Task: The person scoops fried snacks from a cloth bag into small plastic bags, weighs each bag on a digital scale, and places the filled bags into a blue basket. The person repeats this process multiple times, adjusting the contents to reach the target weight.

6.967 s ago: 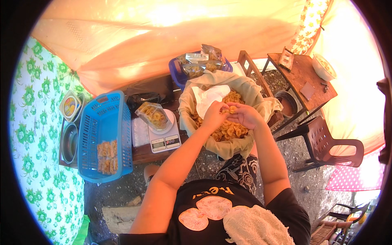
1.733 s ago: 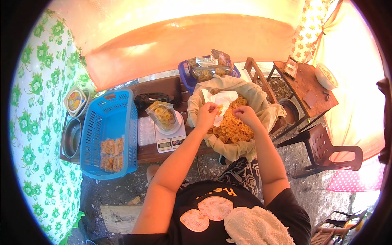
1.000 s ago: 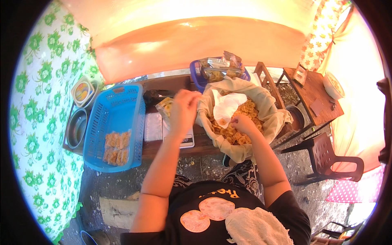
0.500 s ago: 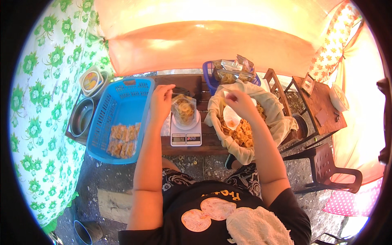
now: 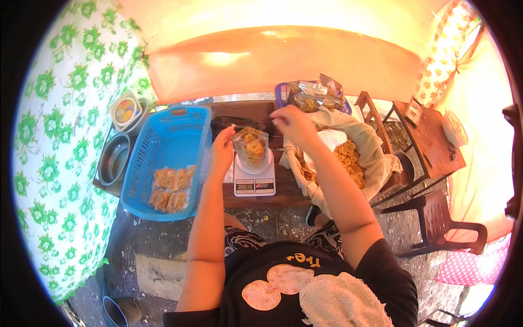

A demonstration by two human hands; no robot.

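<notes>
A clear plastic pouch of yellow-brown chips (image 5: 253, 148) stands upright on a white kitchen scale (image 5: 255, 185). At the pouch's upper left corner, my left hand (image 5: 221, 152) has its fingers closed, seemingly pinching the plastic edge. My right hand (image 5: 297, 126) is raised to the right of the pouch, apart from it, with fingers bent and blurred. Below that hand, a cloth-lined basin (image 5: 376, 143) holds loose chips (image 5: 348, 163) and a white sheet or scoop, partly hidden by my right forearm.
A blue basket (image 5: 173, 131) with several small chip packs stands left, beside a metal bowl (image 5: 113, 159). Behind the basin is a purple basket (image 5: 282, 96) of filled pouches. A wooden table (image 5: 433, 131) and brown plastic chair (image 5: 436, 220) are at right.
My left hand has come down to the pouch's corner. My right hand has moved left from above the basin toward the pouch. The whole view has shifted slightly.
</notes>
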